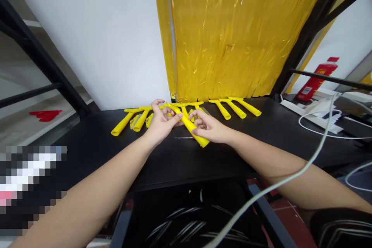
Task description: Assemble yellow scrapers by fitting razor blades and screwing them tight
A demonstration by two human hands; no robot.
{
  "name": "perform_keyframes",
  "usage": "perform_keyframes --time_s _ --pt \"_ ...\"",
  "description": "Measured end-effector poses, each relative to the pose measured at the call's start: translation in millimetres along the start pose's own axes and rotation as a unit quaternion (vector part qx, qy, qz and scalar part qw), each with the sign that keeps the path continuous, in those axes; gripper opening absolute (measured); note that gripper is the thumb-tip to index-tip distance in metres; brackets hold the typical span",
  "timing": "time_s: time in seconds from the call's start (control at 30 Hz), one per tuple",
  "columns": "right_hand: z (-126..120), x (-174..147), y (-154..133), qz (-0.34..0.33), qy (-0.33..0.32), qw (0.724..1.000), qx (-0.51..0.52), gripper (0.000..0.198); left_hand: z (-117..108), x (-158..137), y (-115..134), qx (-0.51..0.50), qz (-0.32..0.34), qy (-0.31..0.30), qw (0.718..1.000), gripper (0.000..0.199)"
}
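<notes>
My left hand (162, 123) pinches the upper end of a yellow plastic handle (189, 124) with a hollow-looking tube shape. My right hand (209, 126) has its fingers curled around the lower part of the same handle, which is tilted with its wide end toward me. Beneath the hands, a thin metal rod (182, 138) lies on the black table; the rest of it is hidden. Similar yellow T-shaped handles lie in a row along the back edge, some left (122, 124) of my hands and several right (244, 107) of them.
The black table (261, 147) meets a white panel (116, 38) and a yellow strip curtain (229, 38). On the right stand a red bottle (318, 79) and white parts. A pale cable (279, 180) crosses in front of my right forearm. Black frame posts (55, 66) flank the table.
</notes>
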State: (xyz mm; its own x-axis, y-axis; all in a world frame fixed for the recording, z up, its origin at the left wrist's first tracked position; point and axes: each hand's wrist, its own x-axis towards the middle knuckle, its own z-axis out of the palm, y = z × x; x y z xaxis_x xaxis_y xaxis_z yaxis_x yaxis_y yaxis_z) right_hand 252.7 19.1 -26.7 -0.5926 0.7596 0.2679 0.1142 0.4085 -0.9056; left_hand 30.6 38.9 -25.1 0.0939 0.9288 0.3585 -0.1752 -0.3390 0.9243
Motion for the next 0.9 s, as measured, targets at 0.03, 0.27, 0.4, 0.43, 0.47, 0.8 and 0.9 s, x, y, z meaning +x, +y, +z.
perform_keyframes --time_s 0.03,0.27,0.4,0.43,0.47,0.8,0.9 --pt "-4.6 -0.3 -0.1 0.006 0.017 1.000 -0.005 0.036 0.4 -0.7 1.2 -0.004 -0.006 -0.011 1.000 0.078" --pt "-55.6 4.8 9.2 0.138 0.162 0.965 -0.155 0.028 -4.4 -0.8 -0.1 0.079 0.005 -0.074 0.994 0.068" --pt "-73.4 12.5 19.4 0.199 0.194 0.920 -0.275 0.028 -8.4 0.4 -3.6 0.159 0.040 -0.115 0.980 0.062" --pt "-75.8 14.5 21.8 0.206 0.195 0.911 -0.300 0.028 -8.7 0.0 -3.4 0.176 0.044 -0.125 0.975 0.060" --pt "-77.5 16.5 24.0 0.212 0.196 0.901 -0.323 0.028 -8.7 -0.6 -2.7 0.190 0.049 -0.135 0.971 0.058" --pt "-72.4 29.8 27.5 0.260 0.169 0.814 -0.491 0.041 -4.2 -9.7 12.0 0.312 0.090 -0.210 0.922 0.034" --pt "-70.0 30.1 25.8 0.256 0.152 0.799 -0.523 0.037 -4.0 -10.2 11.2 0.355 0.124 -0.215 0.902 0.025"
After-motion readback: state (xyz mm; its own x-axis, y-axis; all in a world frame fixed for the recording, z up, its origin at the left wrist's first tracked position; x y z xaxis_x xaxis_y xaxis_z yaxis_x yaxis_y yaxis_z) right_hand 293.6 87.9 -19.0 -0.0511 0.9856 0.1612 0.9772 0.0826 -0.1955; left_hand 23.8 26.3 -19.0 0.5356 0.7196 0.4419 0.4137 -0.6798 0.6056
